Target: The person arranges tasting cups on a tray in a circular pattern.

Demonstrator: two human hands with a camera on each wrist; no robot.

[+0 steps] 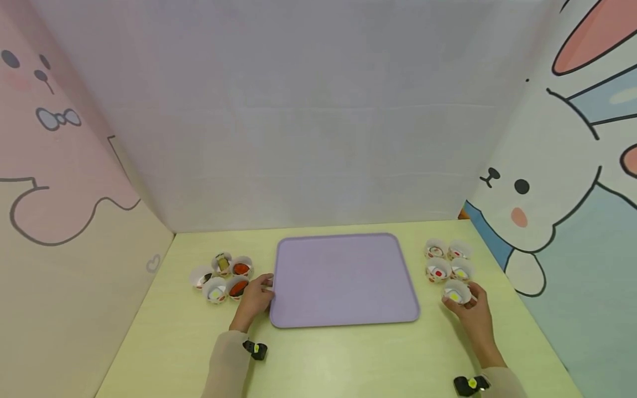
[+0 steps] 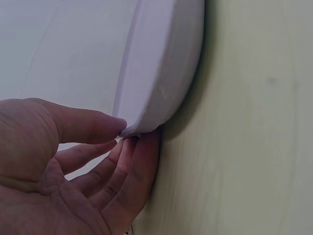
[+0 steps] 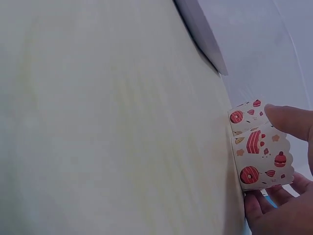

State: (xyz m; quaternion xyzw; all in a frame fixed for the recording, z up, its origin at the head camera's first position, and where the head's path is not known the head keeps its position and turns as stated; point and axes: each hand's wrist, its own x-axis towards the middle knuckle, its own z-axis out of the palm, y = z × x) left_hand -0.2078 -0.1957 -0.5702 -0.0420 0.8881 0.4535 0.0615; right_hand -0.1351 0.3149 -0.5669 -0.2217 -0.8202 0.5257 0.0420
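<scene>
At the lilac tray's [image 1: 343, 282] left edge, my left hand [image 1: 256, 298] pinches the rim. In the left wrist view, the thumb lies at the rim and the other fingers [image 2: 144, 166] reach around its underside. My right hand [image 1: 476, 318] holds a paper baking cup [image 1: 457, 288] with a white and yellow piece inside, nearest of the right-hand cups. Cake and doughnut prints cover that cup [image 3: 264, 159] in the right wrist view. Its thumb and fingers are on opposite sides of the cup, and another printed cup [image 3: 239, 118] stands close behind.
Right of the tray, several more baking cups [image 1: 439, 272] stand grouped, with small red, white or yellow pieces inside. Another cluster of cups [image 1: 215, 291] sits left of the tray, some with orange-red contents. Pale curtains [image 1: 318, 138] enclose the yellowish table [image 1: 348, 359].
</scene>
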